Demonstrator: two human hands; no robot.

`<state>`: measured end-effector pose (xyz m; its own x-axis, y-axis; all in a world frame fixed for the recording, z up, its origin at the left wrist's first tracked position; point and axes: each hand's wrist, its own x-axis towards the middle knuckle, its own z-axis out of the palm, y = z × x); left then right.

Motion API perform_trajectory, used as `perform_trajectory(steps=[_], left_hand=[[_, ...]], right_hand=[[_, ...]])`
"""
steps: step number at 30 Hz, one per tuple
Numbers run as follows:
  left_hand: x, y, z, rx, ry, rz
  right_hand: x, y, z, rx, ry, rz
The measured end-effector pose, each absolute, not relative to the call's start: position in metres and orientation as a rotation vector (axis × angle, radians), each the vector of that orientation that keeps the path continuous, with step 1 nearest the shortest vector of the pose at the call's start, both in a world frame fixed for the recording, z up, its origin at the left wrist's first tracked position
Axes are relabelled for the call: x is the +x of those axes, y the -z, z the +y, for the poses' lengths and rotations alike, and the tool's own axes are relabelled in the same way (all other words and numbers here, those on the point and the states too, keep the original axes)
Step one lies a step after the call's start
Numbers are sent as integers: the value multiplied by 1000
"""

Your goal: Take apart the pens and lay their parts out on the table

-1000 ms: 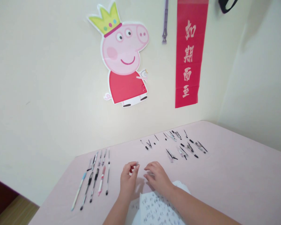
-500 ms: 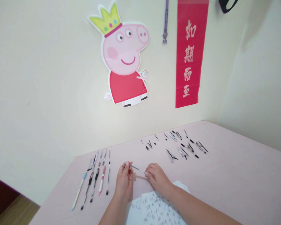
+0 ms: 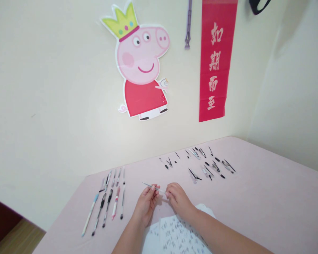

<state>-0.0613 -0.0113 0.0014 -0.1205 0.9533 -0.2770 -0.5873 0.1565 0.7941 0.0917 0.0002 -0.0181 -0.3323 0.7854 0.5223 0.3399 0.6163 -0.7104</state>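
Observation:
My left hand (image 3: 146,204) pinches a thin pen refill (image 3: 147,184) between thumb and fingers, low over the table. Its dark length sticks out to the upper left, and a paler end points toward my right hand. Closed fingertips of my right hand (image 3: 178,198) meet that pale end; what they grip is too small and partly hidden to make out. Under my forearms lie handwritten sheets of paper (image 3: 175,234).
On the left of the pink table (image 3: 265,201), several pens lie in two rows, among them a pink pen (image 3: 116,203) and a blue-and-cream pen (image 3: 90,215). Small groups of pen parts (image 3: 208,171) lie at the back right. A wall stands behind.
My left hand has moved right, toward my right hand. The refill now extends to the upper left, and its other end has come up to my right fingertips.

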Motion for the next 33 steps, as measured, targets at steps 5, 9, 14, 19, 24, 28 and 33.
perform_trajectory(steps=[5, 9, 14, 19, 24, 28, 33], left_hand=[[-62, 0, -11, 495, -1413, 991], [-62, 2, -11, 497, -1425, 992], [-63, 3, -11, 519, -1425, 984], [-62, 2, -10, 495, -1440, 992], [-62, 2, -10, 490, -1439, 992], [-62, 3, -10, 498, -1435, 984], [-62, 2, -9, 494, -1439, 995]], right_hand=[[92, 19, 0, -876, -603, -1909], [91, 16, -1, -863, -591, -1931], [92, 13, -3, -883, -574, -1939], [93, 18, 0, -935, -599, -1878], [93, 24, 4, -940, -620, -1881], [92, 24, 5, -909, -637, -1890], [92, 21, 3, -945, -624, -1805]])
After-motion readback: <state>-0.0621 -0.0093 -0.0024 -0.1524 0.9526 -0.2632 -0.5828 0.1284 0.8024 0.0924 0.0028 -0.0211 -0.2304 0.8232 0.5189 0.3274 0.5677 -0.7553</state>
